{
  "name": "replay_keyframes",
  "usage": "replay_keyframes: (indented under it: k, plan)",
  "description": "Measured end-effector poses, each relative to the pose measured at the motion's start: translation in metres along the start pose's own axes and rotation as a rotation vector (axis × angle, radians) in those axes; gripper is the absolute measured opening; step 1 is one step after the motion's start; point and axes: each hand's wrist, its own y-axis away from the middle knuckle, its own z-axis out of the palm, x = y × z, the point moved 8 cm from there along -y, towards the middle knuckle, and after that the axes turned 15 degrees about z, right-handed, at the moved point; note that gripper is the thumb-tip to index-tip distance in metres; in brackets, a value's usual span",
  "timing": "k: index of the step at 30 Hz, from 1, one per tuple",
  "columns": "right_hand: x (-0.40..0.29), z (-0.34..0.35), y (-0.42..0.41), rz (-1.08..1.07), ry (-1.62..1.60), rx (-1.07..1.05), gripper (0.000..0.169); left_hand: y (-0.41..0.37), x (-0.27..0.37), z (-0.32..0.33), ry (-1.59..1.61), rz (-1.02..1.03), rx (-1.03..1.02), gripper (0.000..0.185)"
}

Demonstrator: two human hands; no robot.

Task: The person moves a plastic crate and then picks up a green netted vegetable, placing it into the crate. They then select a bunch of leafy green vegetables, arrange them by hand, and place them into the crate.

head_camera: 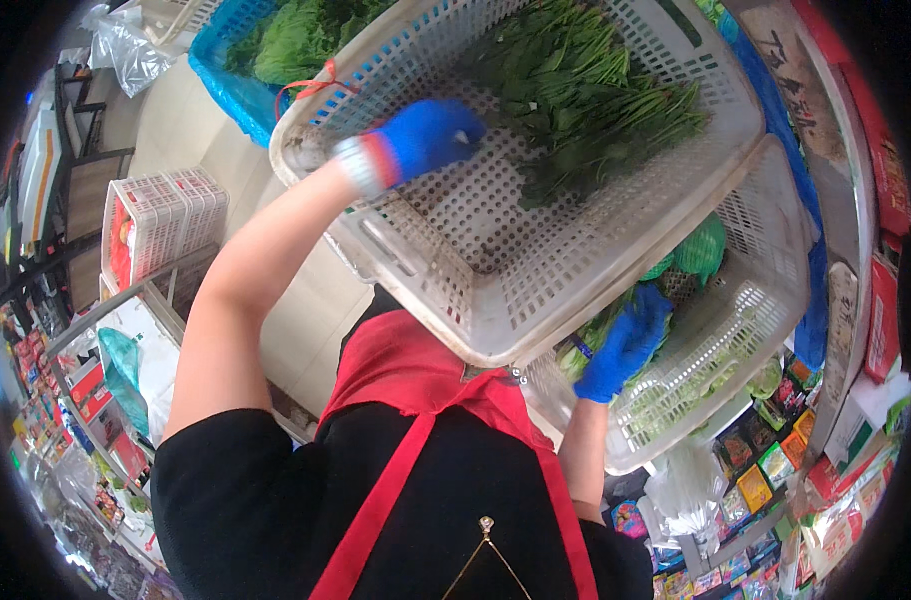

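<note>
My left hand point(434, 142), in a blue glove with a white and orange cuff, is over the near-left part of a white perforated plastic crate point(455, 296). Its fingers are curled and blurred; whether they hold anything is unclear. Dark leafy greens point(583, 112) with long stems lie in a heap in that crate, to the right of this hand. My right hand point(626, 345), also blue-gloved, is closed around a bundle of leafy greens point(573, 360) with a purple tie. That bundle is in a second white crate point(688, 405), partly hidden under the upper crate's edge.
Green net-wrapped vegetables point(701, 247) lie in the second crate. A blue-lined container point(230, 97) of lettuce point(298, 45) stands at upper left. White stacked crates point(170, 217) are on the floor at left. Packaged goods point(755, 487) and plastic bags point(688, 491) fill the lower right.
</note>
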Motion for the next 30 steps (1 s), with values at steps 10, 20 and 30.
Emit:
replay_keyframes:
  k: [10,20,30]
  plan:
    - [-0.055,0.119,0.128,-0.289,0.513,-0.312,0.037,0.338,-0.038,-0.036,0.419,-0.801,0.657,0.017]
    - [-0.041,0.187,0.177,-0.457,0.930,-0.005,0.056,0.401,-0.118,0.017,0.047,-0.788,0.344,0.066]
    - [-0.042,0.192,0.181,-0.477,1.043,0.087,0.050,0.453,-0.110,0.031,0.322,-0.721,0.351,0.026]
